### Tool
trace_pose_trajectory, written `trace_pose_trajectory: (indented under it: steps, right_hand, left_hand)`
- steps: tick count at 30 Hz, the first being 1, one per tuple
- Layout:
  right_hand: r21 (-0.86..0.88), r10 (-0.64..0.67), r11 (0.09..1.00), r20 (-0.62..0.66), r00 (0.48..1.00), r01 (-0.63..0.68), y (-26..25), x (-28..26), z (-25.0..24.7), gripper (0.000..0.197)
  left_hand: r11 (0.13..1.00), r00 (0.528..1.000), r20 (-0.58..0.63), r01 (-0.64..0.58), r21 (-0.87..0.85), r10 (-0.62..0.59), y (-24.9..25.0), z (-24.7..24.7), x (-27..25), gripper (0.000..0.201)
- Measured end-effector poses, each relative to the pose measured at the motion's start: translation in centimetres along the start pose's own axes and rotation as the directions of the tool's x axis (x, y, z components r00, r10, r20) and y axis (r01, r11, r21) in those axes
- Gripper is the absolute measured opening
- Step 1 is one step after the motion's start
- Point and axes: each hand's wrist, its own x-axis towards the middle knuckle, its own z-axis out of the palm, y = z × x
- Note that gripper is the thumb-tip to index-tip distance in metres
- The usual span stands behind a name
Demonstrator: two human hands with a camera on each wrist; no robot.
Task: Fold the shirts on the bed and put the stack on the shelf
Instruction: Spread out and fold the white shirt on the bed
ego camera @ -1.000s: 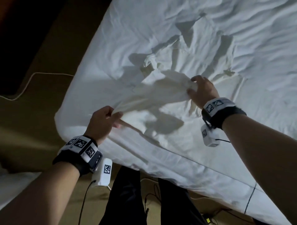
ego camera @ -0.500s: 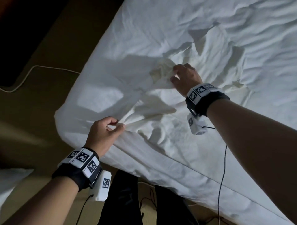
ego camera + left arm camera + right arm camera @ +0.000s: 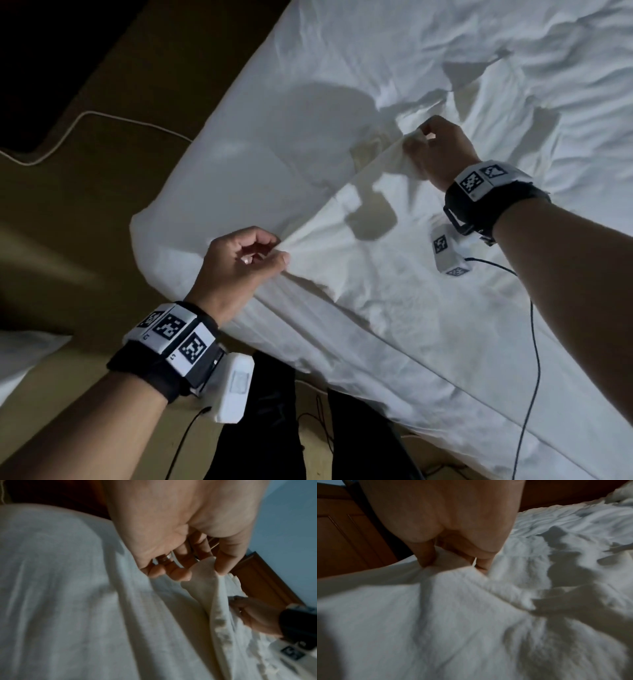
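Note:
A white shirt [image 3: 346, 240] lies on the white bed [image 3: 308, 68], near its corner. My left hand [image 3: 270, 255] pinches the shirt's near edge between thumb and fingers; the left wrist view shows that pinch [image 3: 208, 566] on a fold of cloth [image 3: 202, 588]. Farther up the bed, my right hand [image 3: 423, 137] pinches the same edge, lifted a little. The cloth runs taut between the two hands. In the right wrist view the right hand [image 3: 453, 563] holds the shirt [image 3: 436, 615], and the left hand [image 3: 565, 605] shows blurred at the right.
The bed corner [image 3: 147, 233] lies just left of my left hand. Brown floor [image 3: 85, 222] with a white cable [image 3: 85, 118] runs along the left. A wooden cabinet [image 3: 342, 536] stands beyond the bed. Black cables [image 3: 532, 342] hang from my wrists.
Both hands have pulled the shirt's edge straight and taut. My right hand moved up the bed and now pinches the edge lifted; my left hand keeps its pinch near the corner.

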Motion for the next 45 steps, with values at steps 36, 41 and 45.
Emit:
trace_pose_trajectory:
  steps: [36,41,45]
  right_hand:
    - [-0.569,-0.142,0.787,0.208,0.968,0.238,11.5,-17.4,7.1,0.081]
    - [-0.588,-0.055,0.805,0.06,0.997,0.08,13.3,-15.9,3.6,0.081]
    - [-0.611,-0.341,0.645,0.307,0.888,0.459,11.9,-14.8,4.1,0.075]
  left_hand:
    - [0.16,0.926,0.357,-0.374,0.914,0.124,-4.8,5.8,1.5,0.099]
    - [0.151,0.934,0.35,-0.358,0.922,0.074,-5.2,6.1,2.0,0.109]
    - [0.117,0.93,0.365,-0.369,0.922,0.052,-5.3,6.1,2.2,0.117]
